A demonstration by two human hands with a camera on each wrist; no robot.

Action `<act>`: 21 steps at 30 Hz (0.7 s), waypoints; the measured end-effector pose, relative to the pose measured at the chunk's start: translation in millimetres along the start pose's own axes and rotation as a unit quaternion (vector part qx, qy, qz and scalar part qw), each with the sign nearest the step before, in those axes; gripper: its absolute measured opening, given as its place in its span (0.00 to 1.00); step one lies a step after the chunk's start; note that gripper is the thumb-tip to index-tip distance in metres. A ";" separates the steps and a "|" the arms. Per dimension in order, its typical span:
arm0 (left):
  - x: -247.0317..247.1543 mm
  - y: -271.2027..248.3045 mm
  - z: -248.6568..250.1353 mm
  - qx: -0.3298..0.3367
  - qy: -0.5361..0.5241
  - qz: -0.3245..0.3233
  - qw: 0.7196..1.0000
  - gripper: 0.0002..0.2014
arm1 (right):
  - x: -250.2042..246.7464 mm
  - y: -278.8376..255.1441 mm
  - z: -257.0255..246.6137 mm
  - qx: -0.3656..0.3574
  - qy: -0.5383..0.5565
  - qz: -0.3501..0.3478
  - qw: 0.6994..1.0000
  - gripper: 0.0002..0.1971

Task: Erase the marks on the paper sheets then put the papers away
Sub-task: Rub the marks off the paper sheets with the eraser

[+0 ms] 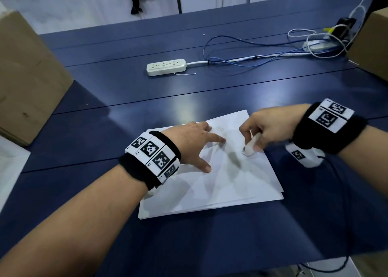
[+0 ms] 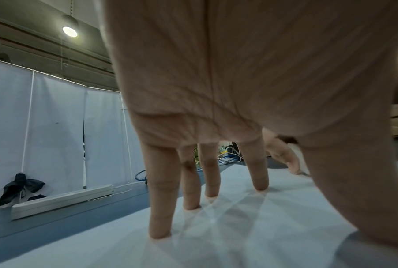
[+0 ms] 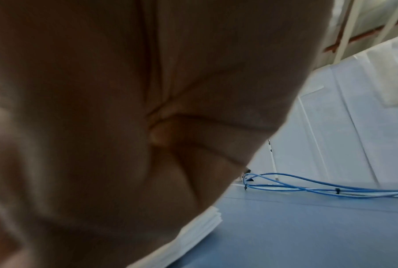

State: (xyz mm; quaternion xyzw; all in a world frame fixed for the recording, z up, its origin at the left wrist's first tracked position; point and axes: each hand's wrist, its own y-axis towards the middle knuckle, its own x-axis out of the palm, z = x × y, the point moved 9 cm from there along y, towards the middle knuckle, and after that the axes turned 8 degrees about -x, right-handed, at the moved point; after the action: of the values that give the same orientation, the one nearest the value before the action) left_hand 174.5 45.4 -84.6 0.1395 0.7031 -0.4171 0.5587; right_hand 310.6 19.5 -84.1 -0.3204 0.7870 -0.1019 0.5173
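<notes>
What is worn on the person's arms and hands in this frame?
Both forearms are bare, with no sleeves, and both hands are ungloved. The left wrist band is black with a row of white square tiles printed with black-and-white fiducial codes. The right wrist band matches it; a white tagged unit hangs beneath, and a thin black cable trails from it.

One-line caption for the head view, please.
Left hand presses flat on a stack of paper sheets while the right hand rubs a white eraser on the top sheet.
</notes>
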 end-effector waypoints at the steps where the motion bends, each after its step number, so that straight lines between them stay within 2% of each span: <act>1: 0.0 0.0 0.8 0.001 0.000 -0.001 1.000 0.43 | -6.3 4.5 2.1 0.004 -0.010 0.015 1.000 0.16; 3: -0.8 -0.2 1.2 0.002 -0.001 -0.004 1.000 0.42 | -26.8 16.7 4.5 0.006 -0.046 0.075 0.996 0.09; 5: -1.9 -0.6 1.3 0.000 -0.001 -0.005 1.000 0.42 | -47.3 22.9 7.2 0.021 -0.077 0.148 0.986 0.09; 7: -1.9 -1.0 1.3 0.000 -0.001 -0.006 1.000 0.42 | -53.1 22.5 6.7 0.022 -0.081 0.187 0.979 0.09; 9: -1.5 -0.8 1.0 0.000 -0.004 -0.004 1.000 0.42 | -38.7 18.6 2.8 -0.005 -0.073 0.140 0.987 0.07; 12: -0.5 -0.3 -0.9 -0.003 -0.008 -0.003 1.000 0.43 | -5.4 8.3 -1.8 -0.011 -0.032 0.003 0.999 0.07; 13: -0.5 -0.2 -0.5 -0.003 -0.008 -0.003 1.000 0.43 | -4.9 8.6 -1.5 -0.008 -0.034 -0.004 0.999 0.07; 14: -1.1 -0.1 0.2 -0.001 -0.007 -0.002 1.000 0.43 | -11.0 13.0 -0.2 -0.004 -0.045 0.016 0.999 0.07; 18: -2.2 -1.3 0.9 0.000 -0.009 -0.003 1.000 0.43 | -54.2 33.3 9.0 0.033 -0.077 0.174 0.981 0.11; 20: -2.3 -1.3 1.1 0.001 -0.009 -0.003 1.000 0.43 | -55.6 33.4 8.5 0.019 -0.075 0.188 0.979 0.10; 21: -1.9 -1.5 0.9 0.001 -0.010 -0.004 1.000 0.43 | -48.2 30.5 7.8 0.006 -0.066 0.162 0.985 0.09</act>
State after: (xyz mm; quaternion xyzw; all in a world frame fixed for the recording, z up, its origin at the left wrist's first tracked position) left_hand 174.8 44.4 -82.3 0.1331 0.6977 -0.4210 0.5642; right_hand 317.8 73.9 -66.5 -0.1918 0.7918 -0.0002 0.5799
